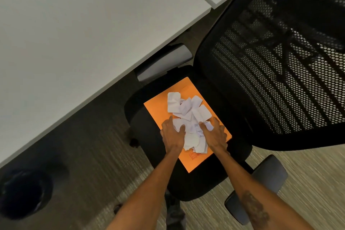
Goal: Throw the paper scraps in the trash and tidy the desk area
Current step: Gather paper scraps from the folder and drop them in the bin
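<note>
Two hands are working over the orange envelope [156, 106], which is lying flat on the black chair seat [196, 186]. We are pressing our left hand [172, 135] against the left side of the paper scraps [186, 110] heaped on the envelope, fingers nearly straight, thumb lying across one scrap. We are pressing our right hand [214, 135] against the heap's right side, fingers spread and slightly bent. Neither hand is closing round anything. The near scraps are sitting between both hands; the rest are lying on the envelope's far half, beyond the fingertips. A dark trash bin [24, 192] is standing well left of the envelope, beneath the white desk [74, 33].
</note>
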{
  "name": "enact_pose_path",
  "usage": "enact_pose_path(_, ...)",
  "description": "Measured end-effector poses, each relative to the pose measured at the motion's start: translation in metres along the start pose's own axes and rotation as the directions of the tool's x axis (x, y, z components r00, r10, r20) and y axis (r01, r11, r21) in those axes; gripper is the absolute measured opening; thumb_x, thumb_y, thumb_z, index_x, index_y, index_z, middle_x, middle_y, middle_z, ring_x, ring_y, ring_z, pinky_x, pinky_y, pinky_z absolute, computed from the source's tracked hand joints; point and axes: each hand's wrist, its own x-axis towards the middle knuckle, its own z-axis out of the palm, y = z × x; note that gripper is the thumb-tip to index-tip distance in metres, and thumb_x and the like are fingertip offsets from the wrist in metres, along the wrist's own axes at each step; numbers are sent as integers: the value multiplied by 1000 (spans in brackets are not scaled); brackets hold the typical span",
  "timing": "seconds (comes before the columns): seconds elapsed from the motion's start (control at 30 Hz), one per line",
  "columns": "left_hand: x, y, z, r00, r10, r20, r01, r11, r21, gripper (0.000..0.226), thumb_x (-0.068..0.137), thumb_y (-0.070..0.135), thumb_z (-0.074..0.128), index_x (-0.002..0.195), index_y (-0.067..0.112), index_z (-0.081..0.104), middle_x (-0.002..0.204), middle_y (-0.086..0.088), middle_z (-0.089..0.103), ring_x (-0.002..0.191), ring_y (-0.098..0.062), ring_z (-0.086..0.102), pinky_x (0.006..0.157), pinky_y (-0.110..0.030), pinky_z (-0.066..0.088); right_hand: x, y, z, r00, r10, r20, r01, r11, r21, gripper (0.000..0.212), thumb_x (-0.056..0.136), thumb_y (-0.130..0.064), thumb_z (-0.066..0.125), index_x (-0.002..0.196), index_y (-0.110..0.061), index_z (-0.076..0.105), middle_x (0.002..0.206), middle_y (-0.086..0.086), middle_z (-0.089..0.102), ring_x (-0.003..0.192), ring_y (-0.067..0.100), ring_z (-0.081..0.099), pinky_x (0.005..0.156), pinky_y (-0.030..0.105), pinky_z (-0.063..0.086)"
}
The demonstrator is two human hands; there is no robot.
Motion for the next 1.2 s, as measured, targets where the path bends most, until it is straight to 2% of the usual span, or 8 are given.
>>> enact_pose_path(0.2,2,0,13,999,-35,12,35,999,-23,63,94,33,68,149,20,41,145,-6,43,131,-29,43,104,-44,43,5,0,11,998,59,-28,-57,995,80,76,83,-74,53,145,-36,31,145,9,37,129,37,41,101,53,42)
enact_pose_path(0.4,4,10,23,987,-156,44,161,967,-196,57,90,28,74,142,21,52,143,-5,45,131,-31,45,106,-48,46,4,-8,22,996,78,-48,-69,984,165,74,80,-69,61,141,-32,40,138,11,42,122,32,46,106,47,39)
enact_pose_path(0.63,0,15,30,975,-196,109,220,930,-295,54,90,21,74,140,17,53,139,-3,44,128,-27,48,107,-42,48,1,-16,35,995,102,2,-97,946,311,69,77,-66,67,133,-31,50,128,9,46,103,26,52,87,42,53)
enact_pose_path(0.77,0,14,28,974,-186,133,221,909,-354,51,93,16,71,141,15,54,142,-6,50,127,-25,53,104,-40,52,-2,-19,41,992,118,33,-122,917,380,67,72,-69,68,127,-35,54,118,5,47,99,24,51,87,49,56)
enact_pose_path(0.83,-2,12,27,975,-181,132,217,908,-359,49,93,16,70,140,15,55,141,-6,52,125,-24,55,103,-38,52,-6,-19,42,988,135,70,-152,891,429,68,69,-72,68,125,-36,53,114,1,44,101,26,51,81,51,58)
enact_pose_path(0.97,-3,5,23,982,-159,98,183,922,-342,43,93,17,71,134,14,60,134,-7,52,120,-22,56,95,-26,49,-12,-15,45,991,116,72,-136,879,457,71,69,-77,63,125,-35,54,119,1,50,100,23,54,58,33,54)
enact_pose_path(1.1,-7,0,20,972,-209,111,236,876,-421,30,92,13,71,122,13,67,131,-10,58,118,-25,59,97,-31,52,-18,-14,51,995,90,43,-99,903,418,66,76,-78,55,122,-31,56,123,3,59,107,22,56,85,38,48)
enact_pose_path(1.2,-13,-5,18,970,-224,97,243,843,-479,23,95,11,67,117,16,68,128,-8,59,117,-25,60,95,-30,54,-26,-14,54,995,96,19,-94,896,433,59,81,-74,55,121,-31,55,123,2,57,102,19,52,86,37,44)
